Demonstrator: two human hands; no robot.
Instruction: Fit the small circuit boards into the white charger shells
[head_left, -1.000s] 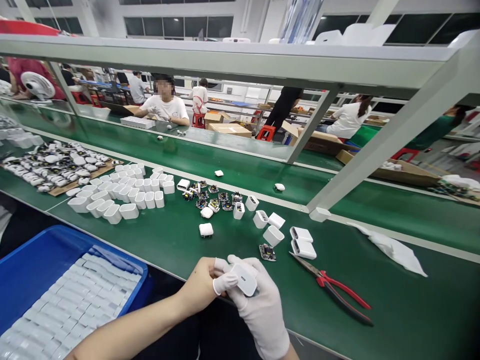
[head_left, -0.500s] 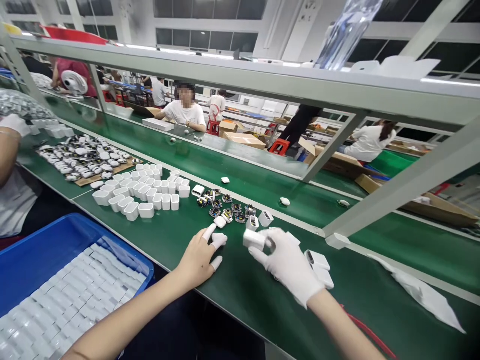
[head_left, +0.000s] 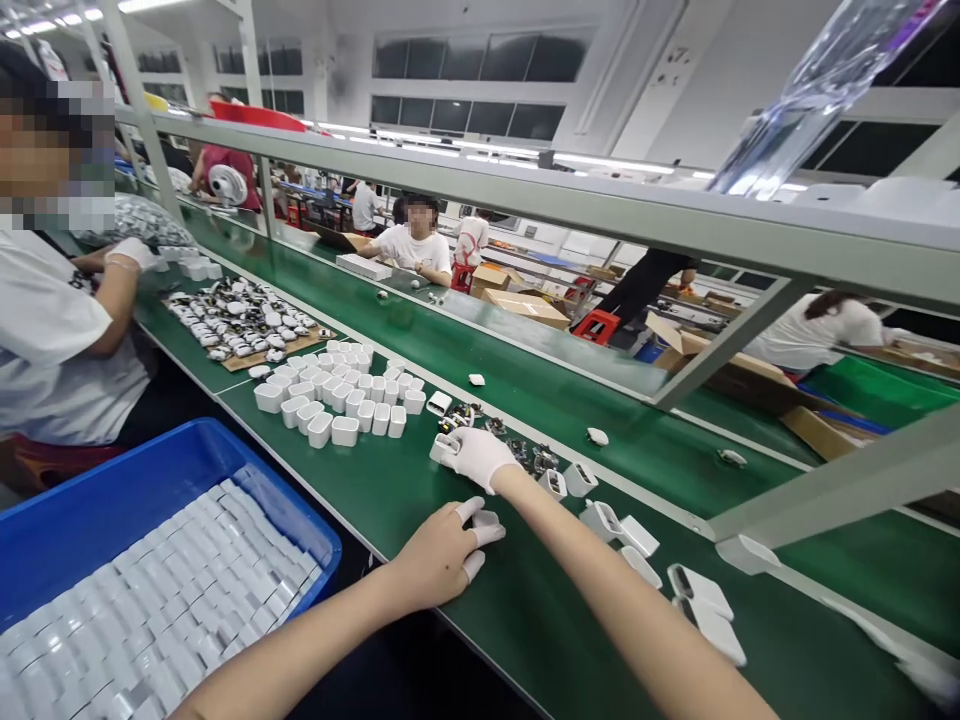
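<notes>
My right hand [head_left: 480, 458], in a white glove, is closed on a white plastic housing [head_left: 442, 452] beside the cluster of small circuit boards [head_left: 517, 450]. Its fingers hide part of the housing. Lower down, my left hand [head_left: 446, 545] hovers low over the green bench or rests on it. White covers sit on its fingertips. Its fingers are bent but apart, with no object clearly held. Just left of the boards stand rows of open white housings [head_left: 345, 430]. To the right, more housings with dark openings [head_left: 580, 478] stand or lie.
A blue bin [head_left: 334, 545] full of white pieces stands at lower left. White-capped boards [head_left: 247, 320] cover a cardboard sheet farther along. A co-worker [head_left: 67, 330] sits at left. A slanted metal post [head_left: 847, 470] rises at right, while small white parts [head_left: 597, 437] lie on the belt.
My right hand has moved left with the white housing, from the right of the boards to their near-left side. My left hand stays about where it was. The view has swung left.
</notes>
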